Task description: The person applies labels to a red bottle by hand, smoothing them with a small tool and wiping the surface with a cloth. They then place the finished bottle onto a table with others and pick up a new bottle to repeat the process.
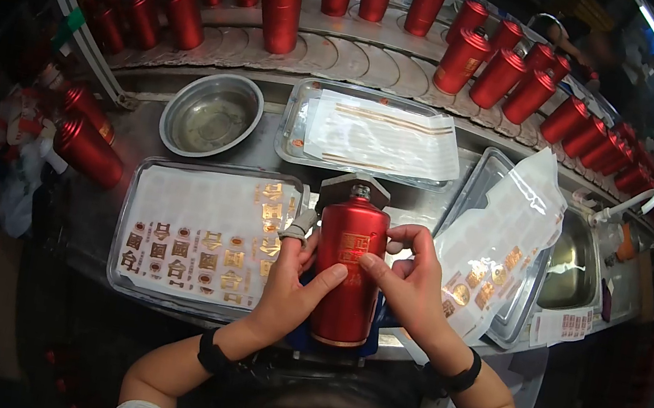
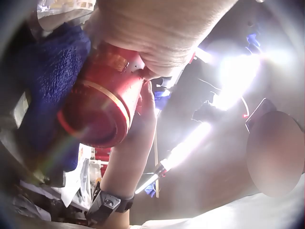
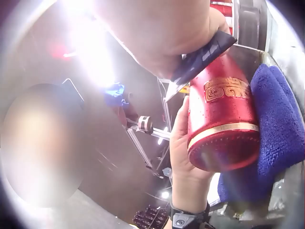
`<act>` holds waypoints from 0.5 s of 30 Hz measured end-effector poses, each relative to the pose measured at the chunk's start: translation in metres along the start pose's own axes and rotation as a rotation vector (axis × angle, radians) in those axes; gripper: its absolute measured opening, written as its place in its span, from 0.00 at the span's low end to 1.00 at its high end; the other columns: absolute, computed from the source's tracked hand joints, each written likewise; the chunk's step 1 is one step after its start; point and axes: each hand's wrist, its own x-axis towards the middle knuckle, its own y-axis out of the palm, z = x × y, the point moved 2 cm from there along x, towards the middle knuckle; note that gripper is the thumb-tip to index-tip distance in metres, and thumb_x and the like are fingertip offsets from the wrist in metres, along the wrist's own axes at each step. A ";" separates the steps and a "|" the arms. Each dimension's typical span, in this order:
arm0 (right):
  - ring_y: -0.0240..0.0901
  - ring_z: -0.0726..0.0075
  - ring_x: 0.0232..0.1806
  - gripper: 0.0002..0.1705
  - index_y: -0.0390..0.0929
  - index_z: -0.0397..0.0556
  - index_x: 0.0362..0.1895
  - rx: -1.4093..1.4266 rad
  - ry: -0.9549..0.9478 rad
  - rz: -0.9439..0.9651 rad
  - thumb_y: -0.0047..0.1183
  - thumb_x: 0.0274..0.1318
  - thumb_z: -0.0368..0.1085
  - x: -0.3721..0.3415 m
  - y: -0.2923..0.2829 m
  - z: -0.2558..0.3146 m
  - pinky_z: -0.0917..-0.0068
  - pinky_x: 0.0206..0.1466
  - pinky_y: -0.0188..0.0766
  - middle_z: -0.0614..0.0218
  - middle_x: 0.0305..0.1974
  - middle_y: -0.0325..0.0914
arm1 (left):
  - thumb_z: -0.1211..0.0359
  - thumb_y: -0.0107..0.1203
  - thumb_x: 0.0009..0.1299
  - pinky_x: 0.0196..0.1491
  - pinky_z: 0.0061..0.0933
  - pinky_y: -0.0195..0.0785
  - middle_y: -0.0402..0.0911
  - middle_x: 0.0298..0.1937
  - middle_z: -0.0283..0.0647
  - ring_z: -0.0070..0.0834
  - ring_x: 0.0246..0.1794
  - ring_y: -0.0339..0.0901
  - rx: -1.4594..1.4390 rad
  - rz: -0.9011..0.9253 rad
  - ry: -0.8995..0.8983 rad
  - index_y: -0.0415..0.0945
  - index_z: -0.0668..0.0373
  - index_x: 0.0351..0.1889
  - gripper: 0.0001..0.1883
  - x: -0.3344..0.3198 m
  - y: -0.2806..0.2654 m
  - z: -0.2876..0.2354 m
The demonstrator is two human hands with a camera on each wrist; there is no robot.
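A red metallic bottle (image 1: 340,314) stands in front of the person, its neck pointing away and gold square characters (image 1: 354,244) on its face. The left hand (image 1: 289,288) grips its left side, thumb across the front; a pale cover (image 1: 300,225) wraps one fingertip. From the right, the right hand (image 1: 417,284) holds the bottle, its thumb on the lower edge of the characters and a finger by the upper side. A dark flat strip (image 3: 205,58) lies between this hand and the bottle in the right wrist view. Against the bottle's back rests a blue towel (image 3: 281,119).
On the left, a tray (image 1: 119,256) bears a sheet of gold character stickers (image 1: 180,253). Another sticker sheet (image 1: 502,242) slants over a right-hand tray. Behind are a metal bowl (image 1: 212,116) and a tray of strips (image 1: 386,136). Red bottles (image 1: 280,19) line a curved conveyor (image 1: 351,61).
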 end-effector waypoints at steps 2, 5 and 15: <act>0.58 0.91 0.22 0.32 0.67 0.43 0.54 0.004 0.003 0.007 0.71 0.50 0.40 -0.004 0.001 0.000 0.86 0.24 0.60 0.66 0.43 0.72 | 0.67 0.61 0.72 0.72 0.38 0.56 0.63 0.70 0.59 0.37 0.71 0.65 0.005 0.019 0.000 0.51 0.70 0.67 0.35 -0.001 0.003 -0.001; 0.56 0.91 0.21 0.33 0.67 0.44 0.54 -0.034 -0.022 -0.007 0.72 0.50 0.40 -0.004 0.003 -0.001 0.87 0.22 0.58 0.66 0.43 0.71 | 0.67 0.61 0.71 0.73 0.38 0.56 0.63 0.71 0.58 0.38 0.71 0.64 -0.028 0.030 -0.007 0.51 0.69 0.68 0.35 -0.001 0.001 -0.003; 0.55 0.95 0.19 0.33 0.66 0.45 0.55 0.030 0.008 -0.002 0.71 0.50 0.37 -0.003 0.005 -0.008 0.90 0.20 0.53 0.70 0.43 0.68 | 0.67 0.61 0.72 0.73 0.38 0.56 0.63 0.71 0.59 0.38 0.70 0.66 -0.040 -0.002 -0.022 0.52 0.70 0.68 0.34 -0.001 0.003 -0.002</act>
